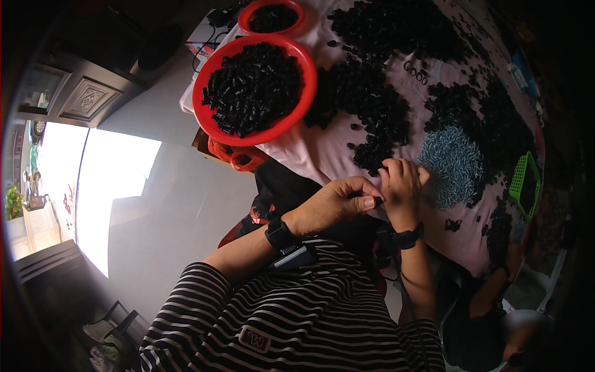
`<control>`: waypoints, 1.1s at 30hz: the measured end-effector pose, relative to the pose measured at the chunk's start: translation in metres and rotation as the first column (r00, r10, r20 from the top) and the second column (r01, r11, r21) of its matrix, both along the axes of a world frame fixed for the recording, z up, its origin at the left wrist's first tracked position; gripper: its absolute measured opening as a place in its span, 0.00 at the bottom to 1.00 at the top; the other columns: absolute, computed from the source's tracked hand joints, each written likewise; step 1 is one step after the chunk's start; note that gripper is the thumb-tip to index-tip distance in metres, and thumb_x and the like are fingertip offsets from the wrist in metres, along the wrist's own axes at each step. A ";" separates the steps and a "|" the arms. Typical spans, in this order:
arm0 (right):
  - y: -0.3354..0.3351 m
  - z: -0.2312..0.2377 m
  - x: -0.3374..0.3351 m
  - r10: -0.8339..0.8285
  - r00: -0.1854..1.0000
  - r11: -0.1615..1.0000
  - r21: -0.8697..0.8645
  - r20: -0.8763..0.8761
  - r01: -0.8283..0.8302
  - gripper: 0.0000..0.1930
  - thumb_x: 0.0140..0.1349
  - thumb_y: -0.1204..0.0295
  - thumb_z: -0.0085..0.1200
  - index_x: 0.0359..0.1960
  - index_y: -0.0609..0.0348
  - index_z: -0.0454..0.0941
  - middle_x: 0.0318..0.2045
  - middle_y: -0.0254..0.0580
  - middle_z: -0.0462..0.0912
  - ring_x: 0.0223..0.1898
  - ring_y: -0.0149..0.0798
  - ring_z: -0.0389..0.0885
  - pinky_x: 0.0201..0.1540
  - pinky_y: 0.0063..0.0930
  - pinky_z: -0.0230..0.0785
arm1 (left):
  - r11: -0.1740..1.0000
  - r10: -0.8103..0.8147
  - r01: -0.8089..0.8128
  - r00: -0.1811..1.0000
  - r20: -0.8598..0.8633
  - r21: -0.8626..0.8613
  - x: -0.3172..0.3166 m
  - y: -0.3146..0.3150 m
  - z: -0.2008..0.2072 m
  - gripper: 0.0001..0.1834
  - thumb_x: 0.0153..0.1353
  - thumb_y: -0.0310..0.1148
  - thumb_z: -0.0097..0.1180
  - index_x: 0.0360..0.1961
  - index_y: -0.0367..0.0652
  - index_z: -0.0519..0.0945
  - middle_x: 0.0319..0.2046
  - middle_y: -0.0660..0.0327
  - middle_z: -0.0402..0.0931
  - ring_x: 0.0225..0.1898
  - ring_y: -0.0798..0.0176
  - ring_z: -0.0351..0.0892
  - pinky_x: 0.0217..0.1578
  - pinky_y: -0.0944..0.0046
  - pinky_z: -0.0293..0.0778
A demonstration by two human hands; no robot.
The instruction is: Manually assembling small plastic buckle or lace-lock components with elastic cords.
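Observation:
My left hand (344,199) pinches a small black plastic part (378,201) between thumb and fingers, just in front of the table edge. Close beside it on the right, my right hand (401,186) has its fingers curled; whatever they may hold is hidden. Just right of that hand lies a heap of small bluish-silver screws (451,166) on the pink cloth (406,139). Loose black plastic parts (378,118) spread over the cloth beyond both hands. Each of my wrists wears a black band.
A large red basin (201,93) full of black parts stands at the table's left edge, a smaller red basin (243,25) behind it. A green plastic basket (518,180) sits at the right. Another person's arm (489,294) shows at lower right.

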State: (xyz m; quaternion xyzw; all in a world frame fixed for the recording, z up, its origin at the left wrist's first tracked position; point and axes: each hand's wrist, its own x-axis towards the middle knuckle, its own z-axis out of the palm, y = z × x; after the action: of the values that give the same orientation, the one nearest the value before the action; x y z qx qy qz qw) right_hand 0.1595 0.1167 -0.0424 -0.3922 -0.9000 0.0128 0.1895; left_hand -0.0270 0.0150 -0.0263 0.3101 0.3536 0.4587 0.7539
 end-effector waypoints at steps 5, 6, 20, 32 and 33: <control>-0.003 0.007 0.003 -0.013 1.000 1.000 0.022 0.026 0.012 0.08 0.64 0.73 0.61 0.44 0.51 0.81 0.37 0.35 0.83 0.42 0.41 0.81 0.55 0.41 0.58 | 1.000 0.017 -0.016 1.000 0.017 -0.013 -0.001 0.000 -0.003 0.15 0.73 0.39 0.60 0.53 0.42 0.83 0.44 0.69 0.84 0.40 0.79 0.76 0.39 0.75 0.73; -0.003 0.009 0.005 -0.012 1.000 1.000 0.022 0.025 0.011 0.08 0.64 0.73 0.61 0.44 0.51 0.81 0.37 0.35 0.83 0.42 0.41 0.81 0.55 0.41 0.58 | 1.000 0.019 -0.018 1.000 0.022 -0.018 -0.002 0.000 -0.002 0.15 0.73 0.39 0.60 0.53 0.42 0.83 0.44 0.68 0.84 0.40 0.78 0.76 0.39 0.75 0.74; -0.048 0.070 0.001 -0.085 0.900 0.929 -0.360 -0.428 -0.083 0.07 0.69 0.76 0.59 0.46 0.57 0.85 0.39 0.36 0.82 0.44 0.38 0.77 0.53 0.31 0.65 | 0.993 0.115 -0.112 0.980 -0.161 0.030 0.008 0.001 -0.001 0.17 0.72 0.42 0.62 0.51 0.39 0.83 0.35 0.72 0.79 0.33 0.80 0.71 0.34 0.75 0.70; -0.050 0.065 0.002 0.012 0.962 0.978 -0.198 -0.273 -0.068 0.09 0.63 0.75 0.64 0.45 0.52 0.85 0.36 0.31 0.82 0.42 0.38 0.78 0.57 0.40 0.58 | 0.992 0.125 -0.119 0.968 -0.216 0.037 0.007 -0.001 0.004 0.17 0.71 0.41 0.64 0.50 0.38 0.84 0.36 0.71 0.81 0.37 0.80 0.73 0.38 0.75 0.71; -0.051 0.067 0.000 -0.024 0.957 0.971 -0.236 -0.288 -0.047 0.10 0.63 0.76 0.64 0.46 0.52 0.85 0.36 0.31 0.82 0.43 0.37 0.78 0.58 0.41 0.58 | 0.990 0.139 -0.133 0.965 -0.221 0.041 0.007 -0.001 0.006 0.16 0.71 0.41 0.64 0.50 0.38 0.85 0.35 0.71 0.81 0.37 0.81 0.72 0.37 0.75 0.70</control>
State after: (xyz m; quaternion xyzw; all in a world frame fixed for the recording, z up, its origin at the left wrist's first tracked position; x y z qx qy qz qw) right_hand 0.1593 0.0661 0.0243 -0.4010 -0.8568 0.1801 0.2697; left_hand -0.0201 0.0136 -0.0201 0.3443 0.4506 0.4762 0.6721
